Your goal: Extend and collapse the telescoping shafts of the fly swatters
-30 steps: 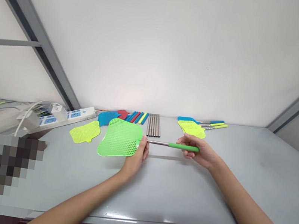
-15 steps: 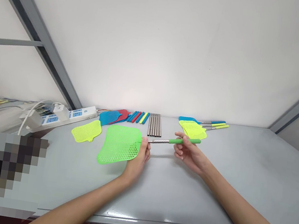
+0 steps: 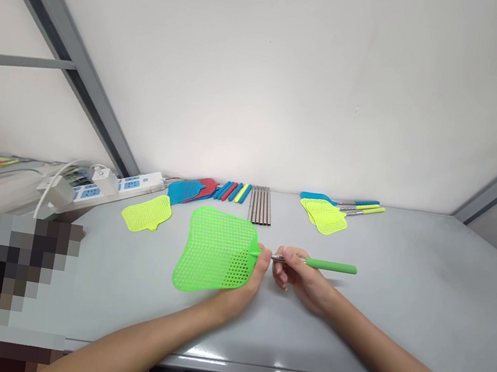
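Note:
A green fly swatter [image 3: 217, 250] is held level above the table, its perforated head to the left and its green grip to the right. My left hand [image 3: 252, 281] is closed around the neck, where the head meets the metal rod. Close beside it, my right hand [image 3: 298, 272] pinches the metal rod just left of the green grip. A loose yellow-green swatter head [image 3: 147, 213] lies to the left of the held one. Behind the hands stands a row of metal rods [image 3: 261, 206].
Blue swatter heads [image 3: 184, 190] and a red one [image 3: 208, 187] lie at the back left beside several coloured grips [image 3: 232, 191]. Yellow-green swatters [image 3: 323, 215] and a blue swatter [image 3: 317, 197] lie back right. A power strip [image 3: 140, 183] with cables sits at the left edge.
My right hand has moved left from the green grip onto the metal rod, closer to my left hand. The swatter has shifted right and slightly nearer.

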{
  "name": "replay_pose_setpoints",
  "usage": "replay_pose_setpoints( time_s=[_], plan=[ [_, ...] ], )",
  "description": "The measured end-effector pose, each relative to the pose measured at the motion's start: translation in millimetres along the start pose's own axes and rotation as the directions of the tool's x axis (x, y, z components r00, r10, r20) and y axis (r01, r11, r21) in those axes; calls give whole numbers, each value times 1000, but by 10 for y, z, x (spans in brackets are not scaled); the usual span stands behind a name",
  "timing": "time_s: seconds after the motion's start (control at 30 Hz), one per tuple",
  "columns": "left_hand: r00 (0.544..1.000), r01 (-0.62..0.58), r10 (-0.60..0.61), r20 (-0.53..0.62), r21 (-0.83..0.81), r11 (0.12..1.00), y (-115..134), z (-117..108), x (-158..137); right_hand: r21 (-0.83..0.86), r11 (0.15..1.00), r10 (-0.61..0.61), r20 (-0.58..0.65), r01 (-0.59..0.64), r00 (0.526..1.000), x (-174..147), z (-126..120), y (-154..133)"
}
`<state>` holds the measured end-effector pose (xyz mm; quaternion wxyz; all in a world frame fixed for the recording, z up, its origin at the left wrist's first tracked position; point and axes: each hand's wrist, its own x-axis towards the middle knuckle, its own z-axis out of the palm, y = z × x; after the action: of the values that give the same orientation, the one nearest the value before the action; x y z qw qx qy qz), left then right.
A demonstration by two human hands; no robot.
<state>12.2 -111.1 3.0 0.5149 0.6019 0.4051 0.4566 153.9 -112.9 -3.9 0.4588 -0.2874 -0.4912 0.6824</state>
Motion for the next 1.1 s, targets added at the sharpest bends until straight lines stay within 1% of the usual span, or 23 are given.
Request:
replay_pose_setpoints(
  time_s=[0.1,0.17,0.27,0.37,0.43,0.5,0.57,0.63,0.73,0.8,0.87,0.93,1.1],
  plan=[
    [983,-71,60,176,54,996,-8,48,-26,90,995,31,23,-33,999,-9,54,67],
    [972,-86,68,224,72,994,-22,81,-34,122,991,50,15,-52,999,-9,73,95],
    [982,-86,68,175,93,992,-43,104,-38,145,986,78,-6,-76,997,-13,79,106],
    [987,-56,40,156,97,994,-52,99,-34,162,978,129,28,-132,991,-19,83,103],
    [983,-5,-3,185,41,999,-56,95,-26,188,969,156,50,-163,986,-18,93,104],
    [975,50,-38,219,-49,998,-65,98,-16,217,961,164,52,-171,985,-11,104,111],
    [973,71,-49,226,-90,993,-82,106,-10,233,957,165,43,-170,985,-3,110,119],
    [983,45,-36,180,-50,998,-99,115,-11,247,952,179,28,-181,983,4,107,125],
    [995,-24,16,102,81,996,-113,121,-24,274,936,230,4,-222,973,7,95,121],
    [996,-45,32,79,165,985,-116,122,-34,303,922,252,-3,-239,968,7,95,115],
    [998,-45,34,54,218,975,-124,124,-42,339,913,250,-23,-227,968,5,107,114],
    [999,-32,25,34,220,975,-140,125,-44,373,906,239,-57,-202,969,4,124,120],
    [998,2,-13,56,196,981,-186,114,-27,408,896,235,-107,-173,966,11,144,147]
  ],
)
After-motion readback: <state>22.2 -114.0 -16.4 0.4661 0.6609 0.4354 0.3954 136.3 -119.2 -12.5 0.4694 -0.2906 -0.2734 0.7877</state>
